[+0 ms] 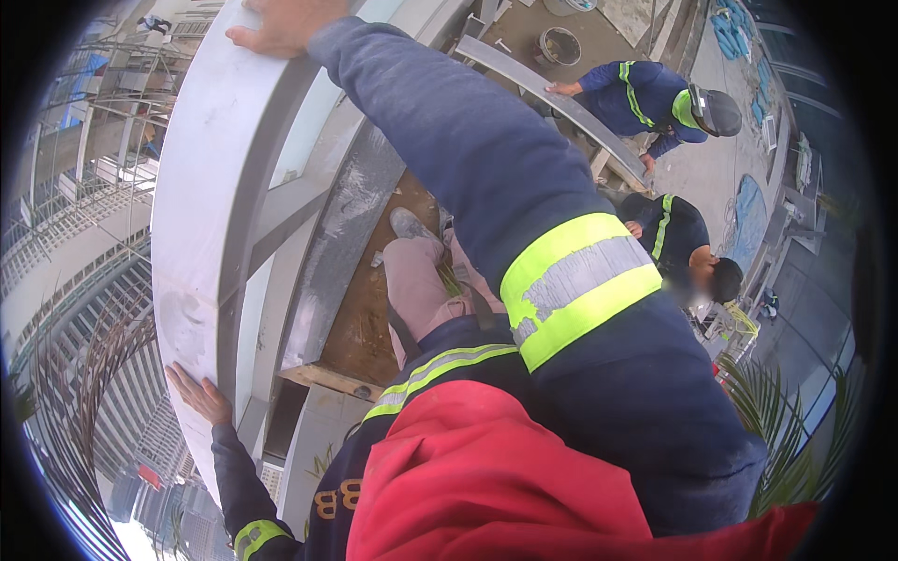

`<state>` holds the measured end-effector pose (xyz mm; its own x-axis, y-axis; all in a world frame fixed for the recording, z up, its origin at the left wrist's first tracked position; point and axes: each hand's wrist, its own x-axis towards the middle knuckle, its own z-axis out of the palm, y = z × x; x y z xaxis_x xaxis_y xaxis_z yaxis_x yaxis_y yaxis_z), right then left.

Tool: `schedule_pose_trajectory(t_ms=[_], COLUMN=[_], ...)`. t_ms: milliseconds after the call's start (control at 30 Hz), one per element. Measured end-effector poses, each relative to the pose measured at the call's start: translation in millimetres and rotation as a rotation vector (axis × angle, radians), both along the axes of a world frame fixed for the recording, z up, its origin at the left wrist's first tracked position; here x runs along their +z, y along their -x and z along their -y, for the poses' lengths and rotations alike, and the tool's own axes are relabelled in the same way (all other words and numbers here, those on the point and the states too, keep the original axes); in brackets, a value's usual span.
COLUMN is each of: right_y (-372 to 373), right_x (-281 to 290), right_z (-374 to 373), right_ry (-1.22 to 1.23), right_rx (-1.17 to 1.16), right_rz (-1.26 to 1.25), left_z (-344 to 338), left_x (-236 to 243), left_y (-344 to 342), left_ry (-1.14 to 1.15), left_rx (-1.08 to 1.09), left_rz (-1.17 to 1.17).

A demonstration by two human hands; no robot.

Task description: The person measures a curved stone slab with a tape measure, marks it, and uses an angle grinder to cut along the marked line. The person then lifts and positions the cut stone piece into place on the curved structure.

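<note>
A long white curved panel with a grey edge runs down the left side, on top of a grey frame. My left hand lies flat on its lower part, fingers stretched out. Farther up, at the upper edge of the view, my right hand rests on the same panel with the thumb spread. That hand is partly cut off by the picture's edge. Neither hand holds anything. Beneath the panel, grey struts and a scuffed grey board show.
One co-worker grips a long grey strip; another co-worker bends close by. A bucket stands on the floor. Beyond the panel lies a drop with buildings and scaffolding. Palm fronds reach in at right.
</note>
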<state>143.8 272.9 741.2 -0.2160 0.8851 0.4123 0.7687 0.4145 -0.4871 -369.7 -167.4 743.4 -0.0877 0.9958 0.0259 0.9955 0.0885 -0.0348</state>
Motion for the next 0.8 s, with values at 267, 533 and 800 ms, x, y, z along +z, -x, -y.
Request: schedule_pose_trajectory(t_ms=[267,533,800], right_y=[12.0,4.4,11.5], right_x=[-10.8,-21.8,-28.6], right_z=[-0.3,-2.9,-2.8], right_ry=[-0.085,-0.131,-0.166], right_rx=[-0.148,-0.238,-0.227], right_rz=[-0.231,-0.233,-0.145], left_z=[8.2,7.5,3.1], left_x=[8.2,-6.2,7.7], left_y=[10.1,6.1,0.4], left_ry=[0.022,0.014,0.033], left_rx=[0.015,0.008,0.035], left_rz=[0.002,0.029,0.014])
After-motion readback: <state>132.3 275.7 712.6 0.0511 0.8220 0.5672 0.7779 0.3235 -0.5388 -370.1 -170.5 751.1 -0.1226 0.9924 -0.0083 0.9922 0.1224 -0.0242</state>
